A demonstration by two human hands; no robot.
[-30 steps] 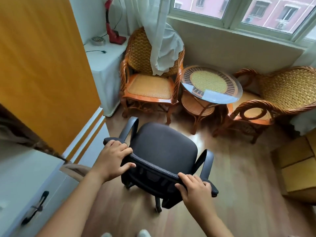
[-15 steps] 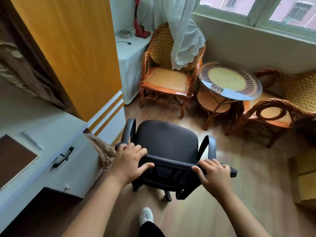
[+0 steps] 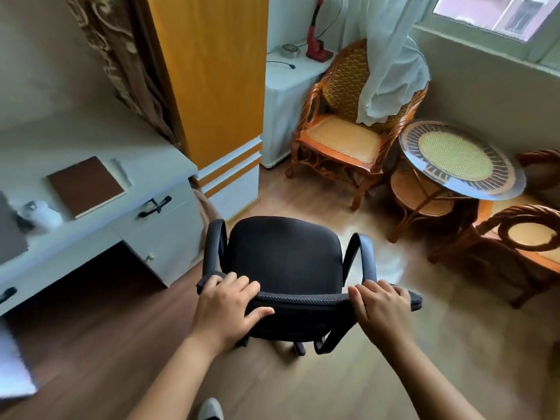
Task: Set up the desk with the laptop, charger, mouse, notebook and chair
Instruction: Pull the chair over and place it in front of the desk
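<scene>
A black office chair (image 3: 285,256) with armrests stands on the wood floor in front of me, its seat facing away. My left hand (image 3: 228,307) grips the left end of its backrest top, and my right hand (image 3: 380,309) grips the right end. To the left is the pale grey desk (image 3: 91,237) with a brown notebook (image 3: 86,184) lying flat on it. A white charger (image 3: 42,215) sits beside a dark laptop edge (image 3: 10,231) at the frame's far left. The desk's knee opening lies left of the chair.
An orange wardrobe (image 3: 212,86) stands behind the desk end. Wicker armchairs (image 3: 348,137) and a round glass-topped table (image 3: 460,159) fill the window corner ahead and right. A white cabinet (image 3: 288,95) holds a red tool. Open floor lies around the chair.
The view has swung left, so the desk with the notebook, charger and laptop came into sight. The chair has rolled back from the wicker furniture, both hands still on its backrest.
</scene>
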